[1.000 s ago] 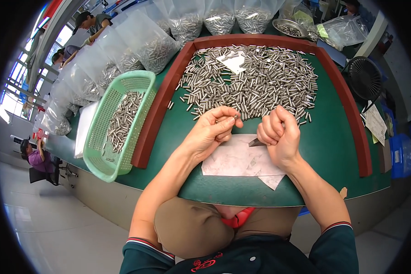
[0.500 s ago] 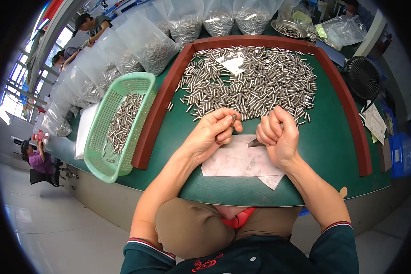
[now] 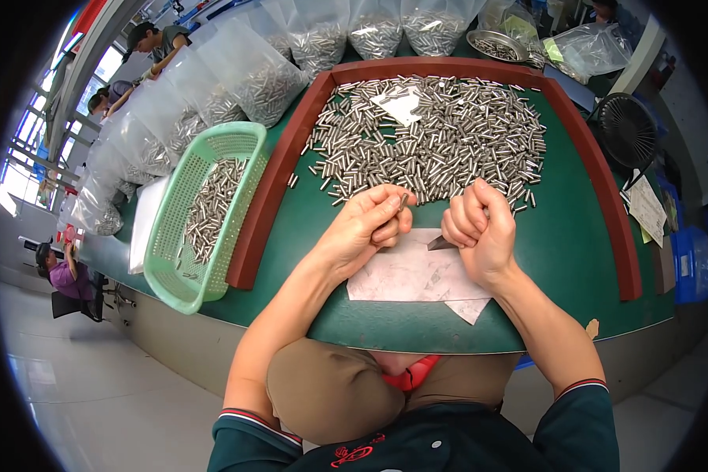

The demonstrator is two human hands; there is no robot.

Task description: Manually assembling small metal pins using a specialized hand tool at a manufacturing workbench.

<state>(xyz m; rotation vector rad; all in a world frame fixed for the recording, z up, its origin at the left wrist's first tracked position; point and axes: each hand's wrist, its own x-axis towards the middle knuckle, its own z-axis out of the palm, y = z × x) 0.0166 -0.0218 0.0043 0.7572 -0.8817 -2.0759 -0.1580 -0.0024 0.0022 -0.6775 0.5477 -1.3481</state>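
Observation:
My left hand [image 3: 370, 220] pinches a small metal pin [image 3: 403, 201] between thumb and forefinger, just in front of the pile. Beside it, my right hand [image 3: 480, 232] is closed around a dark metal blade [image 3: 440, 245], whose pointed end sticks out toward the left hand; the rest is hidden in the fist. Under both hands lies a smudged, pinkish-white sheet of paper [image 3: 405, 275]. A wide pile of short, shiny cylindrical pins [image 3: 456, 149] spreads over the green table [image 3: 574, 252] beyond my hands, with a torn white scrap [image 3: 402, 107] among them.
A dark red wooden border [image 3: 258, 236] surrounds the pile on three sides. Left of it stands a pale green basket [image 3: 156, 250] partly filled with pins. Clear bags of pins [image 3: 263, 90] line the back and left. A black fan [image 3: 626, 130] stands at right. Other people sit far left.

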